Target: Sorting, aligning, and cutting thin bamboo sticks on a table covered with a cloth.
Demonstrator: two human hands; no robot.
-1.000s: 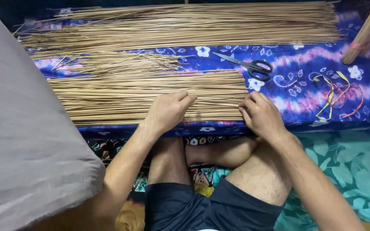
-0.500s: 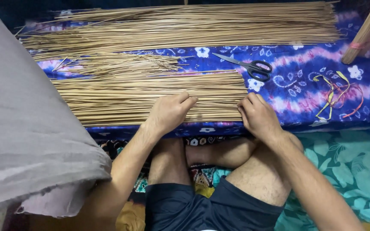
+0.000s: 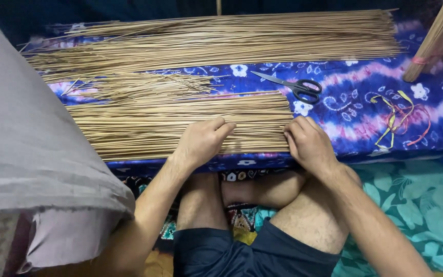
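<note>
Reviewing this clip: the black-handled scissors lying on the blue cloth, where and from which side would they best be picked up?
Probably by the black handle loops of the scissors, coming from the right and above. They lie flat on the blue patterned cloth with the closed blades pointing left toward the sticks, so the loops face the right hand, nearest to them.

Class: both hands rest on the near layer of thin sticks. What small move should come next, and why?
Probably push the right hand leftward against the stick ends. It already sits at the right edge of the near sticks, which looks slightly ragged, while the left hand lies flat on top, holding the layer down.
</note>
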